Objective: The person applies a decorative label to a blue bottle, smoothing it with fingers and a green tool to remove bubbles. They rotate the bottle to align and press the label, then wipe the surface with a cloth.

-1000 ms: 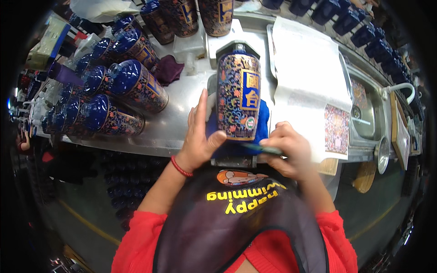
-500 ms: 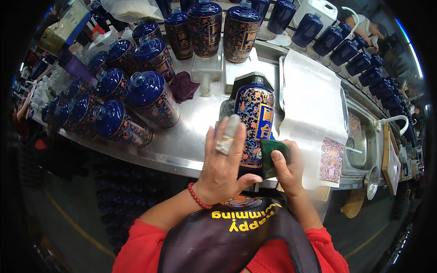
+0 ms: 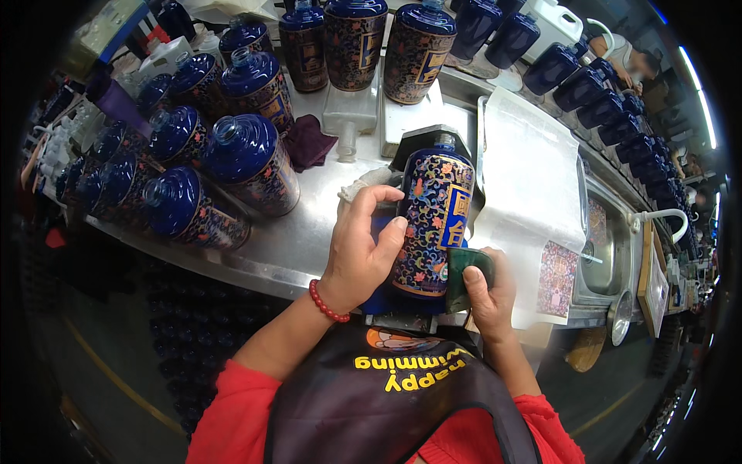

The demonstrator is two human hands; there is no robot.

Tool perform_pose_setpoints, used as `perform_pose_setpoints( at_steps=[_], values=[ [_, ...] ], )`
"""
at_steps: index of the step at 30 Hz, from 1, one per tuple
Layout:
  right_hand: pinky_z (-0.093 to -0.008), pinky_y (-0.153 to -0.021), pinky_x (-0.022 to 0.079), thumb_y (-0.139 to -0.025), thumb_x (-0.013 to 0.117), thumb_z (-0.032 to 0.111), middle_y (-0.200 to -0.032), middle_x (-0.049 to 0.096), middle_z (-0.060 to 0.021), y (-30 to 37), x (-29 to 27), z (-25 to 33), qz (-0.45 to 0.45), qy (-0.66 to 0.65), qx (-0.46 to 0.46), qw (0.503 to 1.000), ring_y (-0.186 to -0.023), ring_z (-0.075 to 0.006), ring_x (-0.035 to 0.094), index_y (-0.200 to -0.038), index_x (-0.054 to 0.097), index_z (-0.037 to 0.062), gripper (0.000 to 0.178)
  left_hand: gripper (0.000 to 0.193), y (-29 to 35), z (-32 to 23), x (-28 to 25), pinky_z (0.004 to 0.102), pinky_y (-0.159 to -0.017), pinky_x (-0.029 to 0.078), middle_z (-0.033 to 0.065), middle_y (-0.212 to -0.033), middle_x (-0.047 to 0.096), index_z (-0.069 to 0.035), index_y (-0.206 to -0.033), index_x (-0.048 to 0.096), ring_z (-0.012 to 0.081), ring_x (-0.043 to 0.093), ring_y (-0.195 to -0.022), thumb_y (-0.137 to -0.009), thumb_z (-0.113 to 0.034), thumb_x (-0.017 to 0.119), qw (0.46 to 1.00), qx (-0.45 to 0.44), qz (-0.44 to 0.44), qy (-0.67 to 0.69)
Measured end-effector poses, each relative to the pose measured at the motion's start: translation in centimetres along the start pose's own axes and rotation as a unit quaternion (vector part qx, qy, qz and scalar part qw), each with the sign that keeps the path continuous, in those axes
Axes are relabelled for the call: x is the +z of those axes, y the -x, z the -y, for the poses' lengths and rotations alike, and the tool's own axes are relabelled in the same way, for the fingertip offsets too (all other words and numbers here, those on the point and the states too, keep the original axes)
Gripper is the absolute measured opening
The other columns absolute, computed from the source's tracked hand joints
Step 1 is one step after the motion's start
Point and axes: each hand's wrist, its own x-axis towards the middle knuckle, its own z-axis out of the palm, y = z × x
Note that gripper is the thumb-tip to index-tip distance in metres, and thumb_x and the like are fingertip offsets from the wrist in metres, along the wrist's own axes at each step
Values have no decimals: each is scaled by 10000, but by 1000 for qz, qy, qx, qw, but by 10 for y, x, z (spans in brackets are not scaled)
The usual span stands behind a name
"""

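A blue bottle with a colourful floral decal and a gold-framed blue label panel lies tilted back in a dark cradle, its clear neck pointing away. My left hand is at the bottle's left side, fingers curved and apart, with the thumb and index fingertips at the decal; its other fingers are mostly hidden. In my right hand is a flat green scraper, gripped between thumb and fingers. The scraper's edge rests against the lower right of the bottle, below the label panel.
Decorated bottles crowd the left of the metal counter, beside a dark purple cloth. White backing paper with a decal sheet lies right, before a sink. Plain blue bottles line the far right, near another person.
My left hand has turned from lying spread across the bottle's left side to curving its fingers beside it. The right hand keeps the scraper at the bottle's lower right.
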Motion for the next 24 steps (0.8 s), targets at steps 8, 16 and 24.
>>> perform_pose_setpoints(
  at_steps=[8,16,24],
  values=[
    [-250,-734,471,-1001,672,244,-895,621,-24,0,-1,0,0,3,13,1000,-811,-97,552,-1099,579,5,274,187,-8,-2,-4,350,-956,463,113,-1070,645,-2,-1093,608,240,590,-1028,-912,-38,579,996,-31,29,74],
    [-238,-731,459,-1001,674,261,-906,608,-16,0,-1,0,8,-12,27,1000,-811,-87,533,-1088,574,8,286,166,-22,18,3,350,-967,433,90,-1044,625,-19,-1067,600,228,564,-1018,-920,-85,638,989,-65,25,133],
    [-236,-732,456,-1002,675,276,-909,604,-12,-2,-1,-1,11,-19,22,1000,-814,-84,530,-1085,574,11,295,189,-23,21,-1,325,-969,427,68,-1057,604,-19,-1084,590,193,543,-1034,-947,-132,654,993,-46,45,98]
  ],
)
